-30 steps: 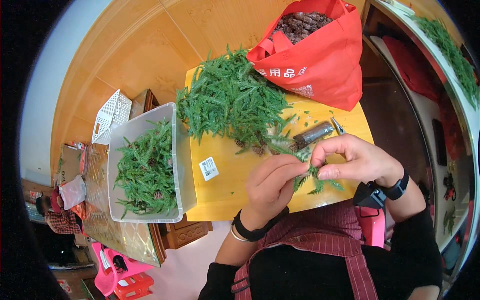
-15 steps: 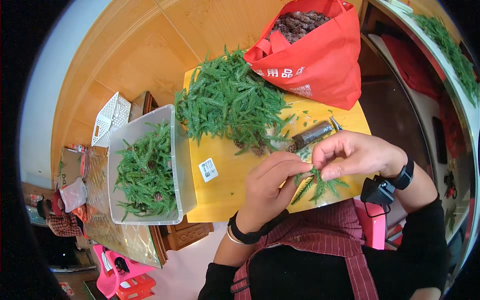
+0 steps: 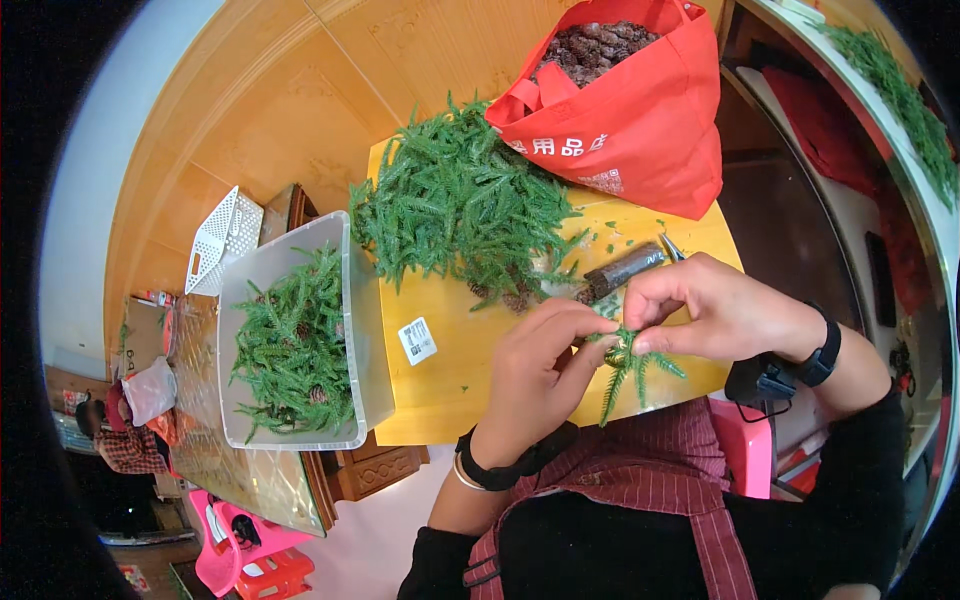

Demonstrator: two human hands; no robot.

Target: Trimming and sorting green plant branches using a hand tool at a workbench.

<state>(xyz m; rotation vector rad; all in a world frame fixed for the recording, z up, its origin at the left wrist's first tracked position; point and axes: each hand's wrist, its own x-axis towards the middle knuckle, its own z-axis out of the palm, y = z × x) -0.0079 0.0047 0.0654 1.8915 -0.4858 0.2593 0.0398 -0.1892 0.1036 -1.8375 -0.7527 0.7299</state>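
Observation:
An artificial green pine sprig [image 3: 628, 368] hangs between my two hands, its several fronds pointing down toward my apron. With thumb and fingers pinched, my left hand [image 3: 548, 358] holds it near the top. My right hand [image 3: 690, 312] pinches the same sprig from the other side, and the fingertips hide its stem. Just beyond my hands lies a dark roll in clear wrapping [image 3: 624, 271], next to a pointed metal tool tip [image 3: 671, 247]. A large heap of green pine sprigs [image 3: 462, 195] covers the far left of the yellow tabletop [image 3: 440, 385], with a few pinecones [image 3: 515, 300] at its near edge.
A clear plastic bin [image 3: 372, 375] with sprigs and pinecones stands to the left. At the back right sits a red bag [image 3: 650, 130] full of pinecones [image 3: 600, 50]. A white label [image 3: 417, 341] lies on the tabletop. Behind the bin is a white basket [image 3: 228, 236]; another person [image 3: 128, 440] is far left.
The sprig has turned between my fingers, and its fronds now hang more steeply. My right wrist and forearm have shifted slightly right and lower. Both hands keep their pinch.

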